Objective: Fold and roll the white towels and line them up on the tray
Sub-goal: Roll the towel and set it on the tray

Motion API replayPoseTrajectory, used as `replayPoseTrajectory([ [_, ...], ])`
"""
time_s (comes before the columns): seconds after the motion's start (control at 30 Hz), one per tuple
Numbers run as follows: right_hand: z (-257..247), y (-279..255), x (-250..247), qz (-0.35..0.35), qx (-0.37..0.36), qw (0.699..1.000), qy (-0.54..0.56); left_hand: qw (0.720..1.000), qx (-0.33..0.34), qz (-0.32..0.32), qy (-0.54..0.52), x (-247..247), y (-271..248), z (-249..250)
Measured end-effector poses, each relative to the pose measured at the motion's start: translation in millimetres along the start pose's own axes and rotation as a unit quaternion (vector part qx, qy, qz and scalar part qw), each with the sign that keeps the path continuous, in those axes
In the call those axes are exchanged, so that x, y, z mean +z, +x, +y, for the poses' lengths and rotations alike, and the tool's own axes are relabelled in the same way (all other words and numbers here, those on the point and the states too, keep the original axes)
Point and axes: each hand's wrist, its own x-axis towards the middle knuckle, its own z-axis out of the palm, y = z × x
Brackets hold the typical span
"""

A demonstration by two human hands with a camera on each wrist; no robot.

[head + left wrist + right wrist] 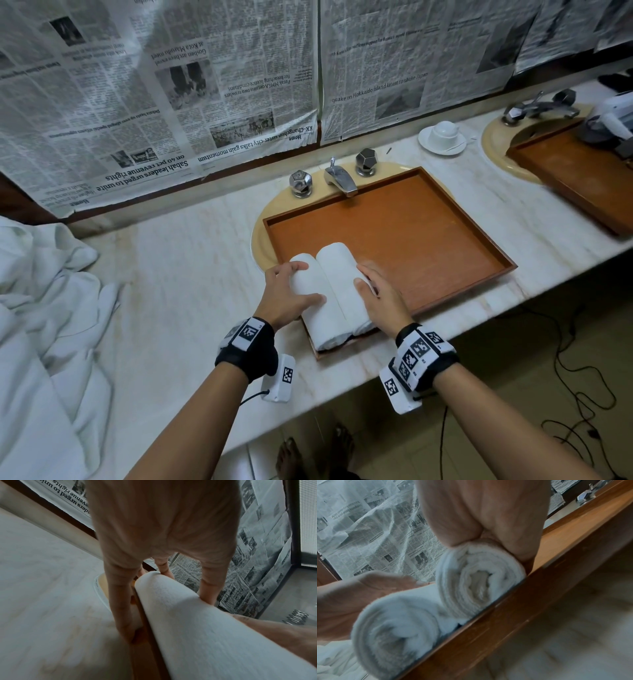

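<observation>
Two rolled white towels lie side by side in the near left corner of the brown wooden tray (428,236), which sits over a sink. My left hand (284,294) wraps over the left roll (323,325), fingers on its outer side and thumb across the top. My right hand (383,298) cups the right roll (337,270), thumb at the seam between the rolls. The left wrist view shows my fingers (120,601) straddling the left roll (188,622). In the right wrist view both spiral ends, right roll (476,582) and left roll (393,635), butt against the tray rim (522,608).
A heap of unfolded white towels (44,325) lies at the counter's left end. A faucet (339,176) stands behind the tray. A cup and saucer (442,135) and a second tray (575,178) are at the right. Cables (582,394) trail on the floor.
</observation>
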Motion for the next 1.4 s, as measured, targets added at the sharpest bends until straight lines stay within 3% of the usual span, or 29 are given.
replayPoseTrajectory([
  [0.17,-2.5,-1.7,-0.7,-0.01,0.026,1.0,-0.015,0.999,0.038,0.023,0.017,6.5,-6.3,-5.0],
  [0.47,-24.4,-11.9,-17.2,-0.024,-0.039,0.991,-0.123,0.995,0.063,0.057,0.054,-1.6,-27.4,-9.4],
  [0.7,-65.7,-18.9,7.3,-0.039,-0.173,0.958,-0.224,0.988,0.075,0.083,0.108,-43.4,-55.7,-12.8],
  [0.97,-124.3,-48.7,110.5,-0.121,-0.268,0.913,-0.282,0.969,0.029,0.169,0.177,-143.1,-115.4,-73.2],
  [1.17,-178.0,-71.8,220.7,-0.165,-0.337,0.867,-0.327,0.942,-0.031,0.231,0.242,-242.7,-166.1,-134.4],
  [1.4,-231.7,-89.6,342.5,-0.209,-0.368,0.83,-0.363,0.92,-0.058,0.268,0.278,-345.8,-205.9,-189.6],
])
